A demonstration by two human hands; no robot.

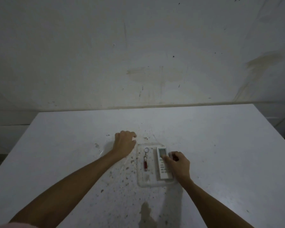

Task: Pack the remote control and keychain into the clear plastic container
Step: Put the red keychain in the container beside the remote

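Note:
A shallow clear plastic container (155,184) lies on the white table in front of me. Inside it, on the left, is a keychain (145,160) with a metal ring and a small red cylinder. A white remote control (161,153) with a grey screen lies along the container's right side. My right hand (178,165) rests on the remote, thumb on its buttons and fingers against its right edge. My left hand (124,143) is to the container's upper left. Its fingers are curled over a faint clear plastic lid (106,151) lying flat on the table.
The white table (220,145) is speckled with brown stains, with a larger stain (146,211) near the front edge. A stained white wall (138,55) stands right behind the table's far edge. The table's left corner falls away at the far left.

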